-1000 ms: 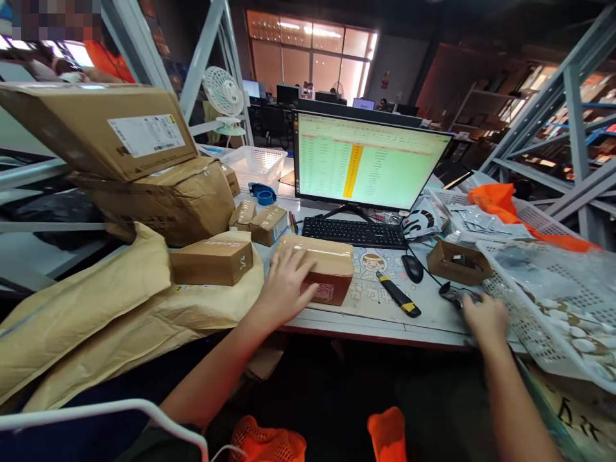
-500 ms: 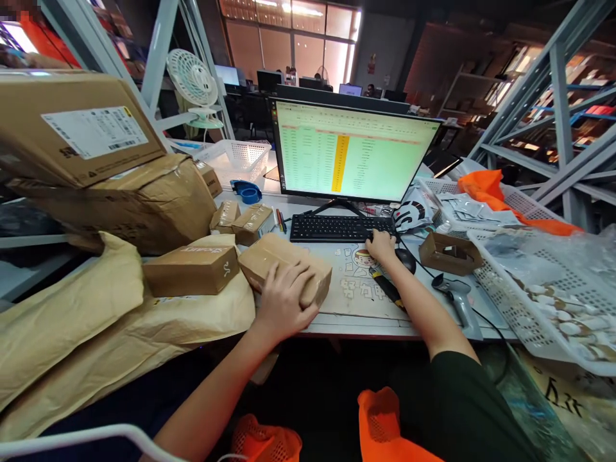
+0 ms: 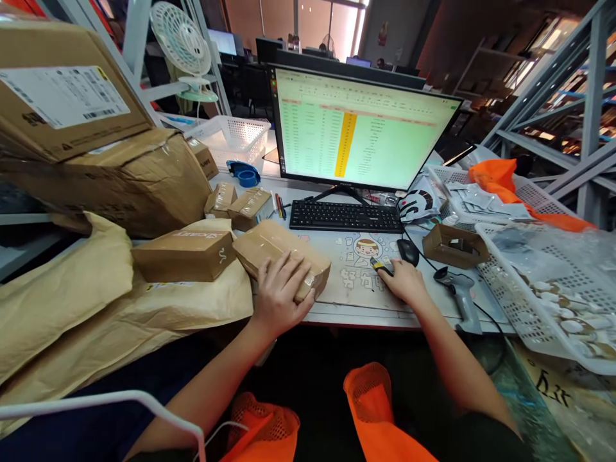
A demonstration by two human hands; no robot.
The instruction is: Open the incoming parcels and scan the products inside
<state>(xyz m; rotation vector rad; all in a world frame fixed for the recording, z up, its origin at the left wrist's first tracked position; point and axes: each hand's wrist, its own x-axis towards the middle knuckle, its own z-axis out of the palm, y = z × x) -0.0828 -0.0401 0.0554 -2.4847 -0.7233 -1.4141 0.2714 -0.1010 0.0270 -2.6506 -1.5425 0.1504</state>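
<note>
Far left, big cardboard cartons [image 3: 72, 109] pile up, creased and taped, above crinkled paper mailers [image 3: 187, 305]; a slim brown box [image 3: 185, 255] rides on the padded paper. Next, the left hand [image 3: 282, 298], fingers slightly spread, lies over a taped, oblong cardboard parcel [image 3: 279, 253] at the front of the table [image 3: 317, 312]. Behind it, a glossy black keyboard [image 3: 346, 216] sits below the lit monitor [image 3: 359, 131]. And here's the right hand [image 3: 407, 280], curled round a yellow-and-black cutter [image 3: 382, 264] on the cartoon-printed mat [image 3: 344, 276]! Rightward: smooth mouse [image 3: 408, 252], grey scanner [image 3: 462, 298], perforated white plastic basket [image 3: 522, 301]. Beyond, a dim room, bright windows, steel frames.
</note>
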